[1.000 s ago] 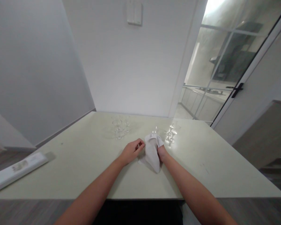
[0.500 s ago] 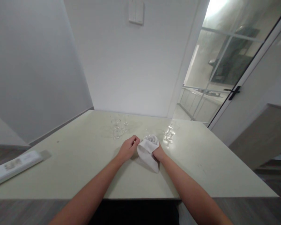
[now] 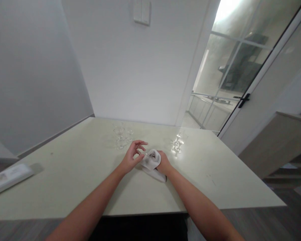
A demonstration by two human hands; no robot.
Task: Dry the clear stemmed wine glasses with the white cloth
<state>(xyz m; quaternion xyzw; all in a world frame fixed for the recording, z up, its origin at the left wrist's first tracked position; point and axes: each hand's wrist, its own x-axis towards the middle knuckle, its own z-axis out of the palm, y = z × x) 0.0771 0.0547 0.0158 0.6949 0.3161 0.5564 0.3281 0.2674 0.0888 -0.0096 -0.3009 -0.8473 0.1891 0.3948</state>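
Fingers of my right hand [image 3: 163, 162] are closed around a white cloth [image 3: 150, 162], which is bunched up over the table in front of me. A small clear part, seemingly of a glass, shows at the cloth's left side, but it is too faint to make out fully. My left hand [image 3: 132, 158] is beside it with fingers curved and apart, the thumb close to the cloth. Behind my left hand stand several clear stemmed glasses [image 3: 121, 137]. More clear stemmed glasses [image 3: 177, 145] stand beyond my right hand, catching light.
The pale table [image 3: 77, 174] meets a white wall [image 3: 130, 73] at its far edge. A long white box-like object [image 3: 11, 177] lies at the left edge. To the right are a glass-paned door with a black handle [image 3: 244, 100] and a wooden unit [image 3: 263, 144].
My left hand has opened from a closed, curled shape, its fingers now spread beside the cloth. The cloth has turned and bunched lower in my right hand. The view has shifted slightly right.
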